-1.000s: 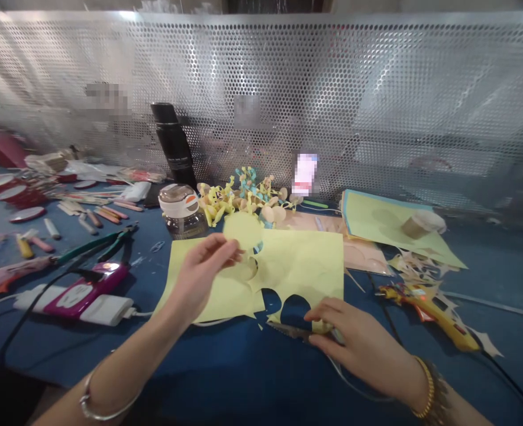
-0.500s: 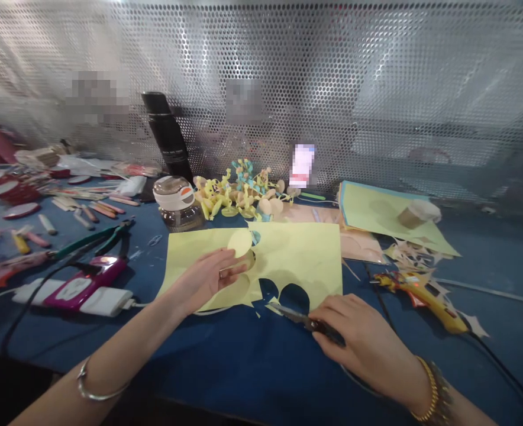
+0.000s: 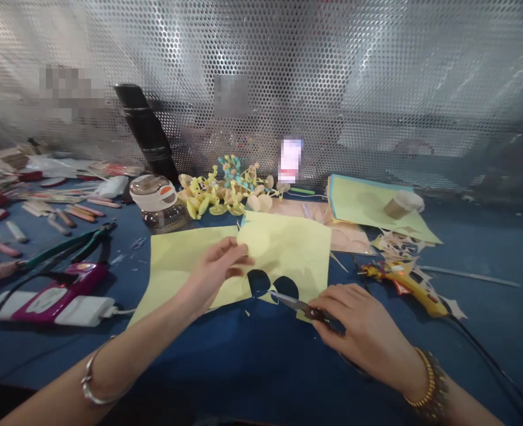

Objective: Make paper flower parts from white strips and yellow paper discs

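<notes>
My left hand [image 3: 219,266] is closed, its thumb and fingers pinching a pale yellow paper circle [image 3: 258,238] that blends with the sheet behind it. Below lies a yellow paper sheet [image 3: 303,242] with round holes cut in its front edge. A second yellow sheet [image 3: 173,260] extends under my left wrist. My right hand [image 3: 350,319] is wrapped round the dark handles of a pair of scissors [image 3: 294,303]. The blades point left, over the front edge of the cut sheet near a small yellow paper scrap [image 3: 268,294].
Behind the sheets stand a jar [image 3: 157,204], a black bottle [image 3: 146,130], small yellow and blue craft pieces [image 3: 217,192] and a lit phone [image 3: 290,161]. A yellow glue gun [image 3: 407,287] and stacked paper [image 3: 368,201] lie right; pliers [image 3: 79,242] and a power strip [image 3: 48,299] left.
My left hand has carried the paper circle slightly right and down, over the cut sheet. My right hand still holds the scissors. The whole view has shifted, with most things further left.
</notes>
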The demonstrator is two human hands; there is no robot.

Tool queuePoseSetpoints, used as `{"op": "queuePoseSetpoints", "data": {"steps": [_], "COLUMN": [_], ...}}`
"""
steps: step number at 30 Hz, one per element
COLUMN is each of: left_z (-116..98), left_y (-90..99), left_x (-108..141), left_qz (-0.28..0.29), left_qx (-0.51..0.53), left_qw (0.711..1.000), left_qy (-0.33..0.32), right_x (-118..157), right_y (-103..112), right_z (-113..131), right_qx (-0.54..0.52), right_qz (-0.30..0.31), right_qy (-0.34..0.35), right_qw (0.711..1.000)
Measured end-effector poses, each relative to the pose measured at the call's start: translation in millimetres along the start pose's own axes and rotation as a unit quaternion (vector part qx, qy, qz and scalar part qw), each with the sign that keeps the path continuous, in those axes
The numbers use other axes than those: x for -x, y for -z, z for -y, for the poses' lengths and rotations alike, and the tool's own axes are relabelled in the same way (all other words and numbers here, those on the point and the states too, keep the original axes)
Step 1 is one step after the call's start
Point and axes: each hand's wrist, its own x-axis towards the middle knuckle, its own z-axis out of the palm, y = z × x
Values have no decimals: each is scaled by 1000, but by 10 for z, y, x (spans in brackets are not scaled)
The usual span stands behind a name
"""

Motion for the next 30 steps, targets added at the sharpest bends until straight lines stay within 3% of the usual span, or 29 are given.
{"op": "queuePoseSetpoints", "data": {"steps": [4, 9, 30], "left_z": [27, 108, -2], "left_y": [-45, -65, -38], "left_x": [147, 160, 151], "left_qz": [96, 138, 113], "left_qx": [-98, -59, -139], "left_qw": [989, 986, 984], "left_qy": [58, 71, 6], "right_x": [-26, -60, -31], "right_y": [7, -1, 28], "right_z": [10, 37, 62], "right_qx": [-7, -23, -35], "right_qz": [-7, -14, 21], "right_qy": [9, 23, -3], "right_qw": [1000, 999, 999]}}
